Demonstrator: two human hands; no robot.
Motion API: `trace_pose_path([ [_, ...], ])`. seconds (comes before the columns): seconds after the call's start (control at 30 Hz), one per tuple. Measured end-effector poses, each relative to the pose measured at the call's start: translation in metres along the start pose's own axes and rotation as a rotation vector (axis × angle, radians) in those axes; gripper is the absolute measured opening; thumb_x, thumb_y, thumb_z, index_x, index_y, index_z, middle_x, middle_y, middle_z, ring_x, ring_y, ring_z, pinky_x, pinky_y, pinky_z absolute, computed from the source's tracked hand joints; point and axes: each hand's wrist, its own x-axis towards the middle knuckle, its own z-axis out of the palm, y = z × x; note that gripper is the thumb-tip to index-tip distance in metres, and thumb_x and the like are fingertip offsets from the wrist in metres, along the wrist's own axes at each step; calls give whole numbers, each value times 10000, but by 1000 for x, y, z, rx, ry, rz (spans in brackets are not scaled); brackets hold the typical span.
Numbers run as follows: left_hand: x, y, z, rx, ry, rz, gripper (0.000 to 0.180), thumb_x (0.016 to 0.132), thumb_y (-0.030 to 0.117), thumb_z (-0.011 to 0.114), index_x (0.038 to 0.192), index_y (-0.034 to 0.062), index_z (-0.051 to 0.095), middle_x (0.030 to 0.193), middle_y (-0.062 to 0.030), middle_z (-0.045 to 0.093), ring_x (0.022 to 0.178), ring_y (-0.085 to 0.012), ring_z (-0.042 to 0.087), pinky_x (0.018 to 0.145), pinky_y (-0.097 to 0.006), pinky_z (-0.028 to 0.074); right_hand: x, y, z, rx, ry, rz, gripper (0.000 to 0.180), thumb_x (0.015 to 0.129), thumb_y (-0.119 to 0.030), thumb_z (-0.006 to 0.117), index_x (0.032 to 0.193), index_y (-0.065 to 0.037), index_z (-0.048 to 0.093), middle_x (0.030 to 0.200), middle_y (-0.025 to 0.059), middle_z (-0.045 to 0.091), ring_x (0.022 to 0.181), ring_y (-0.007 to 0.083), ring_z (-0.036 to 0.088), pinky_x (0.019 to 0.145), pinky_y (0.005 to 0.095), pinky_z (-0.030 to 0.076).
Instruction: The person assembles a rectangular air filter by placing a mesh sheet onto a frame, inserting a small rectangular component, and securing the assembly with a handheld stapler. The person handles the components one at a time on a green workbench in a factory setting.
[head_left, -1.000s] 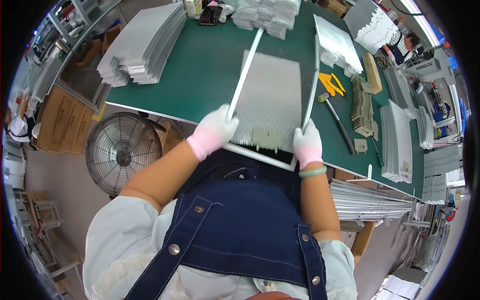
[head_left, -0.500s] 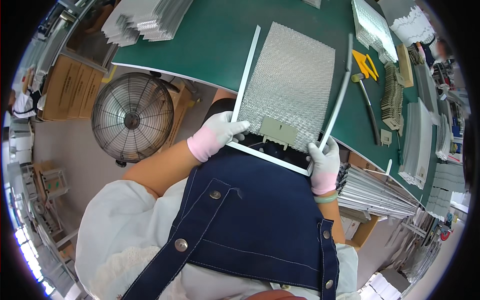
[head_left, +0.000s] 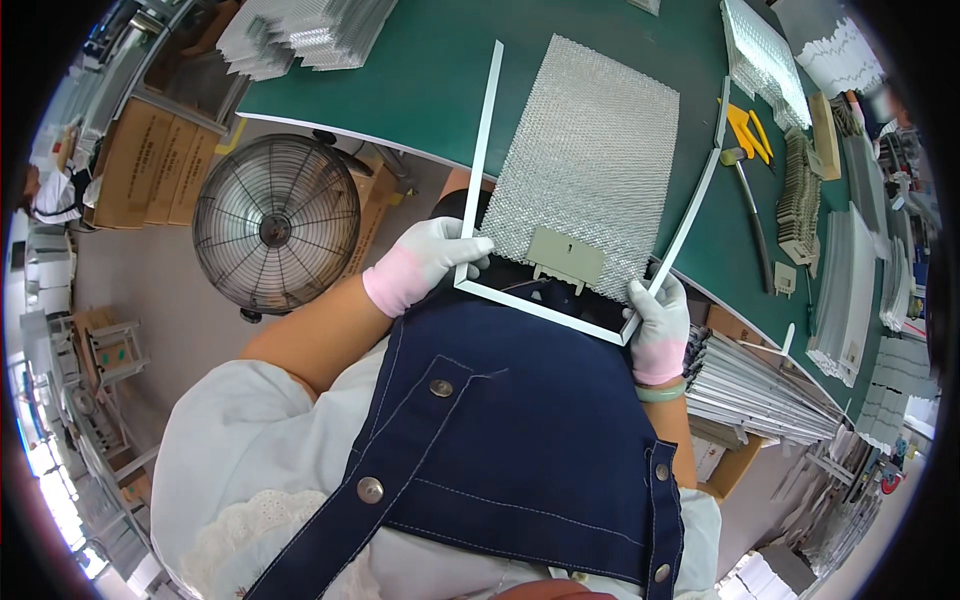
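A thin white metal frame (head_left: 540,318), three-sided and without a bar at its far end, is held in front of my apron. My left hand (head_left: 428,262), in a white glove with a pink cuff, grips its left near corner. My right hand (head_left: 660,322), gloved alike, pinches the right side bar near the other corner. Between the splayed side bars lies a silvery expanded-mesh panel (head_left: 595,150), overhanging the table edge. A grey-green plastic plate with small prongs (head_left: 566,256) sits at the mesh's near edge, short of the near bar.
On the green table (head_left: 440,100) lie a hammer (head_left: 750,215), yellow-handled cutters (head_left: 745,135) and a row of stacked grey-green plates (head_left: 797,200). Mesh stacks (head_left: 310,30) stand far left. A floor fan (head_left: 275,230) is left of me; metal strips (head_left: 760,385) are bundled at right.
The frame's side bars have spread wider, opening gaps beside the mesh. My right hand has shifted slightly right with its bar. The mesh and plate appear slightly shifted right as the view moves.
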Motion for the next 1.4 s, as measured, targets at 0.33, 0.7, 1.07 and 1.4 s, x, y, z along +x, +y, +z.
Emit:
trace_pose_path([
  [0.33,12,-10,-8,-197,-102,-15,268,948,243,652,1064,10,592,935,-85,653,821,-159,630,763,-299,530,-17,-11,-3,-15,-102,325,215,937,-152,678,1032,22,595,867,111,668,706,164,656,673,285,556],
  [0.7,23,6,-7,95,-172,30,430,976,249,527,1323,-3,505,1187,-111,608,1009,-212,647,886,-339,530,-3,-4,-8,-21,-203,355,191,950,-156,657,1031,-14,558,868,109,668,748,184,670,697,291,557],
  [1.07,20,2,-17,152,-263,1,461,975,216,495,1381,0,458,1250,-135,579,1056,-240,630,929,-373,522,-14,0,8,-75,-205,193,258,1010,-240,579,1123,-14,523,974,80,611,864,160,615,806,315,528],
  [1.4,33,-4,36,-260,34,191,408,1012,294,562,1288,6,476,1226,-116,584,1132,-251,599,1003,-448,502,16,20,20,276,-48,77,236,1018,-238,549,1135,-37,507,1040,82,578,941,225,628,905,441,545],
])
